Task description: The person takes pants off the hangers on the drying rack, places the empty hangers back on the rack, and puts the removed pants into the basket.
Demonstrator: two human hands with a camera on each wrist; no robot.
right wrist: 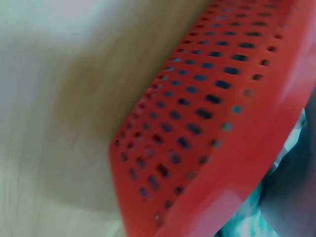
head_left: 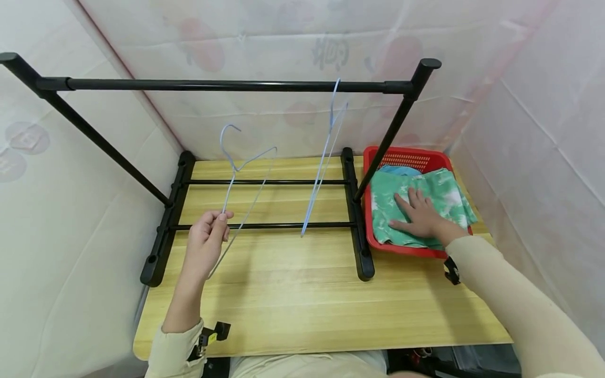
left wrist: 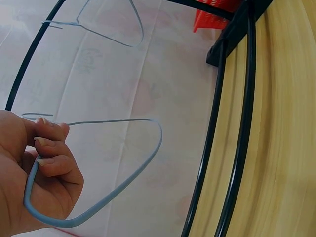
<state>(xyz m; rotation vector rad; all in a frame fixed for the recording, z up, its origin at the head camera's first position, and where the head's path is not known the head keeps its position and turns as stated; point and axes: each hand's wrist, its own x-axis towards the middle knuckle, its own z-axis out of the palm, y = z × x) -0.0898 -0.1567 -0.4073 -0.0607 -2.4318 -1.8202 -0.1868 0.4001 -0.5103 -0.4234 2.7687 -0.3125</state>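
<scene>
My left hand (head_left: 207,239) pinches one side of a light blue wire hanger (head_left: 228,194), held up in front of the black rack with its hook free. In the left wrist view, fingers and thumb curl round the hanger's (left wrist: 113,195) wire. Over at the right, my right hand (head_left: 420,216) lies with fingers spread on a green and white patterned cloth (head_left: 389,197) in a red basket (head_left: 411,253). In the right wrist view the basket's perforated wall (right wrist: 197,113) fills the middle, and the hand shows only as a dark blur at the edge.
A black rack with a top rail (head_left: 212,85) and two lower bars stands on the wooden table (head_left: 293,294). A second blue hanger (head_left: 317,184) hangs from the rail near its right end. Blue cloth (head_left: 399,170) shows behind the green one. Pale curtains (head_left: 264,58) enclose the table.
</scene>
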